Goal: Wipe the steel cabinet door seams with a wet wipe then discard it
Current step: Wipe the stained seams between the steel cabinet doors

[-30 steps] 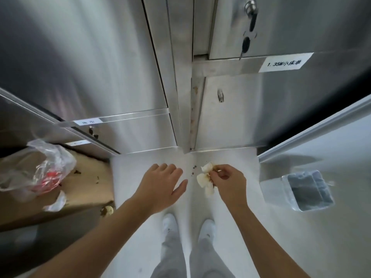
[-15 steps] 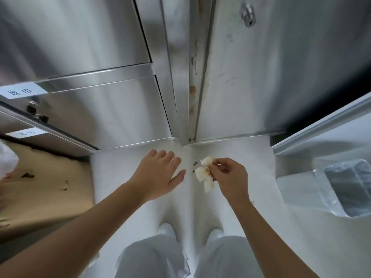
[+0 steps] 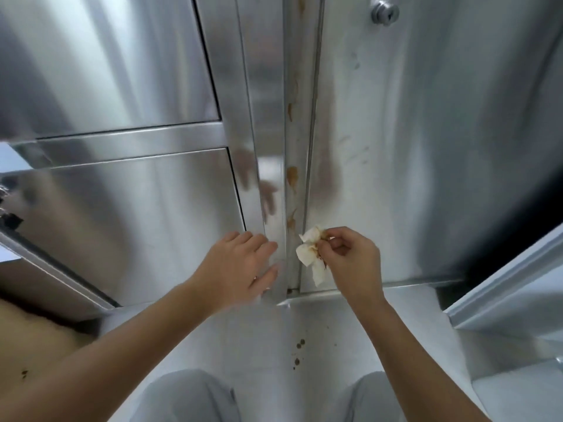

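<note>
A crumpled white wet wipe (image 3: 310, 254) with brown stains is pinched in my right hand (image 3: 350, 263), close to the lower end of the vertical door seam (image 3: 294, 184). That seam runs between the steel cabinet doors and carries several brown smears. My left hand (image 3: 240, 266) is spread with straight fingers, its fingertips at the steel post left of the seam, near the cabinet's bottom edge. The right-hand steel door (image 3: 426, 147) shows faint smudges and a round lock (image 3: 384, 12) at the top.
Brown specks (image 3: 298, 351) lie on the pale floor below the seam. An open steel door edge (image 3: 502, 287) juts in at the right. At the left, an open door (image 3: 54, 269) hangs over a brown cardboard surface (image 3: 33, 339). My grey-trousered knees (image 3: 189, 397) fill the bottom.
The view has dropped lower and closer to the cabinet base. Both hands have risen from over the floor to the bottom of the seam; the wipe stays pinched in my right hand.
</note>
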A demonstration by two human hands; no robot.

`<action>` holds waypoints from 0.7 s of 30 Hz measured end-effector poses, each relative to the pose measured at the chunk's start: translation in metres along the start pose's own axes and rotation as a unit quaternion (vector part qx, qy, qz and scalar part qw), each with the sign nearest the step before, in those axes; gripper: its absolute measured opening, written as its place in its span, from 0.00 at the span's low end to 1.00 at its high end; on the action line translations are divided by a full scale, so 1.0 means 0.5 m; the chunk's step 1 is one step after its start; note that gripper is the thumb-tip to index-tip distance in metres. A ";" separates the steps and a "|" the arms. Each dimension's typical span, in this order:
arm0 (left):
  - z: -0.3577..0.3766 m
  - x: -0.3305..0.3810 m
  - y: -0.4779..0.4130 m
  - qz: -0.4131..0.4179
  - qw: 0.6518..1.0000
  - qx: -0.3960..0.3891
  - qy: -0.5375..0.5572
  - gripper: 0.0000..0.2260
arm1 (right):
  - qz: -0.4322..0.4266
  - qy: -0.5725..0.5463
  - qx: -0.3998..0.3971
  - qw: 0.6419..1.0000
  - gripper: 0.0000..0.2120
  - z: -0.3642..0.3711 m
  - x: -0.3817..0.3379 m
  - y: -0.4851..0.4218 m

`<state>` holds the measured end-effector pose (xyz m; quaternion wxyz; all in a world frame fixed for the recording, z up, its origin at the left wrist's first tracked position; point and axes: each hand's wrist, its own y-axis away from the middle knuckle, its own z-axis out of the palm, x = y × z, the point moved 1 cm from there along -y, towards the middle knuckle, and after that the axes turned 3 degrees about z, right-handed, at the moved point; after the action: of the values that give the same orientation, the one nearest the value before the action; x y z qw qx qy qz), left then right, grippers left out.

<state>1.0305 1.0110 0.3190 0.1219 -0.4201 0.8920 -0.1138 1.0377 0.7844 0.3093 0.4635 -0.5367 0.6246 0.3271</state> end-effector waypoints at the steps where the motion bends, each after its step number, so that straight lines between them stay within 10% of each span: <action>1: 0.001 -0.003 -0.007 0.002 1.000 0.015 -0.008 0.20 | -0.027 -0.006 0.007 1.000 0.06 0.003 -0.006 -0.014; 21: -0.179 -0.063 -0.084 -0.031 0.989 0.140 -0.043 0.20 | -0.098 0.038 0.105 0.989 0.09 0.028 -0.092 -0.108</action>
<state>1.0522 1.0184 0.4200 0.2139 -0.4305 0.8479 -0.2235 1.0931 0.8027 0.3520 0.5229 -0.5560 0.6170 0.1915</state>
